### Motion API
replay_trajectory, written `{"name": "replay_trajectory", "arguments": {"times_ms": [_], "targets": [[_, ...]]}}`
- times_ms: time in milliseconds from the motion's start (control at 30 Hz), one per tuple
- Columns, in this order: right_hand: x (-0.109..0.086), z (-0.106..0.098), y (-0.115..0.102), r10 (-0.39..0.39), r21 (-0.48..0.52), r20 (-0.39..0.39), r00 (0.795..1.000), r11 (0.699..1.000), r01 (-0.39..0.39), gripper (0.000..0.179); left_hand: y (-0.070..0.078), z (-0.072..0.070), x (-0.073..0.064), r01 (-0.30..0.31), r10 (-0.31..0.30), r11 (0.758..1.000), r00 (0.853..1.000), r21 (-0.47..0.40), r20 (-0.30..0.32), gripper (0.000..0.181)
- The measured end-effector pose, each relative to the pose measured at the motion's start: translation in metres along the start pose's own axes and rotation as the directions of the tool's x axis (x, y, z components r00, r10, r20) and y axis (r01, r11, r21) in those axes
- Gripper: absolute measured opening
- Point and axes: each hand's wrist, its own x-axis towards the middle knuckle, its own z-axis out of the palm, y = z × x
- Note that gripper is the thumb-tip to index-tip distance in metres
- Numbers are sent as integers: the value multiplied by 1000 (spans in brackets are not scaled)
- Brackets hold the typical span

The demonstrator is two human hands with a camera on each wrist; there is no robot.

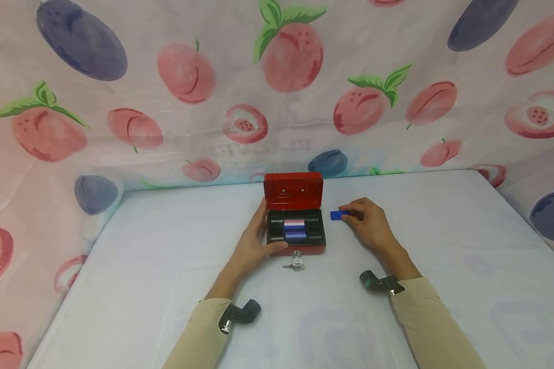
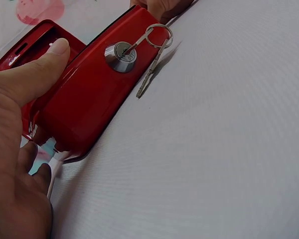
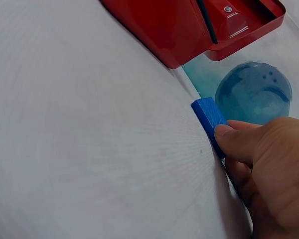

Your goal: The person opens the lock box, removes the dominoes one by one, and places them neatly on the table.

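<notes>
A red cash box (image 1: 307, 250) stands with its lid (image 1: 293, 190) raised and its black tray (image 1: 275, 230) showing. Pink, white and blue strip-like pieces (image 1: 295, 234) lie in the tray's middle compartments. My left hand (image 1: 251, 243) holds the box at its left side, thumb (image 2: 50, 62) over the front edge and fingers along the side. To the right of the box, my right hand (image 1: 367, 220) pinches a blue rectangular block (image 3: 209, 117) between thumb and fingers, close over the table. The block's near end is hidden by the fingers.
A key sits in the front lock (image 2: 121, 56), with a ring (image 2: 159, 36) and second key (image 2: 147, 77) hanging from it. The white table cover (image 1: 166, 256) reaches back to a fruit-patterned cloth (image 1: 184, 123). Dark wrist cameras (image 1: 244, 311) are strapped on both wrists.
</notes>
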Motion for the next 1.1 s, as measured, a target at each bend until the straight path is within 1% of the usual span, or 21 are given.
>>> {"name": "replay_trajectory", "arguments": {"times_ms": [200, 533, 833, 1100], "targets": [[1, 1, 1, -7, -7, 6, 1000, 1000, 7, 22, 0, 0, 1, 7, -7, 1000, 1000, 16, -3, 104], [0, 2, 3, -47, -15, -33, 998, 999, 46, 20, 1, 0, 1, 18, -18, 999, 1000, 31, -5, 105], [0, 4, 3, -38, -25, -41, 998, 999, 37, 19, 3, 0, 0, 35, -35, 999, 999, 28, -6, 105], [0, 4, 5, -31, -29, -39, 999, 999, 30, 20, 0, 0, 0, 31, -30, 999, 1000, 24, -5, 105]]}}
